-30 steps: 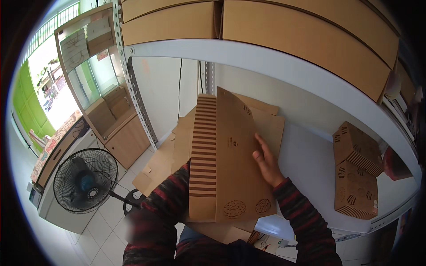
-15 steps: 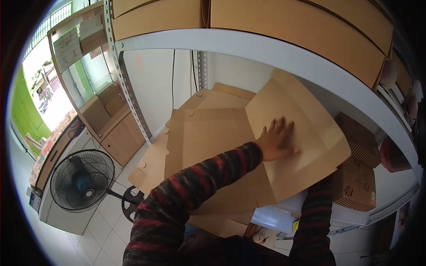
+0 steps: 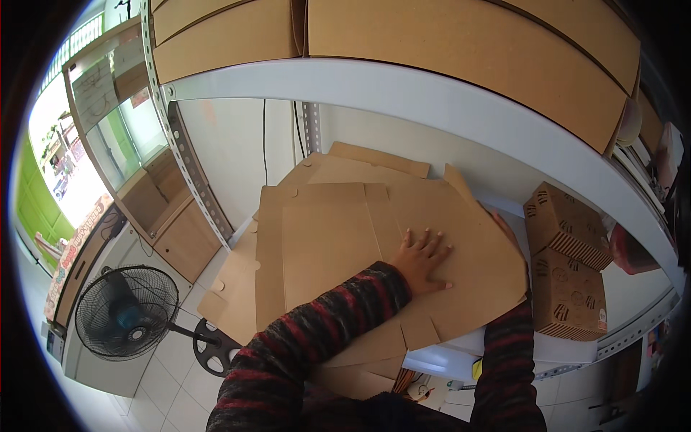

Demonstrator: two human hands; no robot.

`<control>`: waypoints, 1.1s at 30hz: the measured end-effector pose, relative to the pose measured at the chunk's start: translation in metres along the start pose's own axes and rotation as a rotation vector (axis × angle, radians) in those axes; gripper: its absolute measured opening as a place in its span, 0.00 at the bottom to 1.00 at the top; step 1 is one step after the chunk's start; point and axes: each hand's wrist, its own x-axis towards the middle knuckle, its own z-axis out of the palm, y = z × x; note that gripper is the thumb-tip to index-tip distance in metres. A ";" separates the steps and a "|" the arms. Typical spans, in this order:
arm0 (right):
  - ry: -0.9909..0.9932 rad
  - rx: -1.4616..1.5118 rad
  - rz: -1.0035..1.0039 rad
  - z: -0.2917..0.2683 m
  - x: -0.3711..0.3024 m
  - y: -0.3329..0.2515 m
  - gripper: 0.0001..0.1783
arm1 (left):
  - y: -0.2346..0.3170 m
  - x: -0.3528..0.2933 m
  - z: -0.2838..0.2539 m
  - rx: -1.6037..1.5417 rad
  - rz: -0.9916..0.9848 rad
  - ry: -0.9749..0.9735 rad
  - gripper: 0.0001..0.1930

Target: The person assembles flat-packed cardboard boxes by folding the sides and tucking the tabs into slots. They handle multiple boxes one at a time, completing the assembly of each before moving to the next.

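Observation:
A large, flat brown cardboard box blank [image 3: 331,223] with crease lines lies in front of me. Its right-hand part bends along a fold. My left hand [image 3: 423,263] rests palm down on that part, fingers spread. At the blank's far right edge my right hand [image 3: 502,227] shows only some fingers, curled against the edge. The rest of that hand is behind the cardboard. Beneath the blank are more flat cardboard sheets [image 3: 232,288], sticking out on the left and at the back.
Two patterned brown boxes [image 3: 568,291] are stacked at the right. A grey shelf beam [image 3: 374,83] spans overhead, carrying large cardboard boxes [image 3: 461,54]. A black fan [image 3: 126,313] stands on the tiled floor at the left, near a wooden cabinet with glass [image 3: 188,245].
The blank's right-hand part, raised before, now lies lower and flatter. My left hand has moved slightly left and down with it. Fingers of my right hand now show past the edge.

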 end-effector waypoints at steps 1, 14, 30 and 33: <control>0.010 -0.123 -0.038 -0.003 0.005 0.000 0.36 | 0.001 0.001 -0.001 0.000 0.008 -0.005 0.45; -0.037 -0.923 -0.137 -0.054 0.030 0.011 0.34 | -0.002 0.000 0.000 -0.024 0.012 -0.023 0.44; 0.049 -0.692 -0.519 -0.012 0.006 -0.019 0.33 | -0.021 -0.059 -0.122 -0.272 -0.023 -0.175 0.49; 0.092 -0.685 -0.580 -0.010 0.010 -0.014 0.33 | -0.023 -0.111 -0.163 -0.202 -0.092 -0.244 0.49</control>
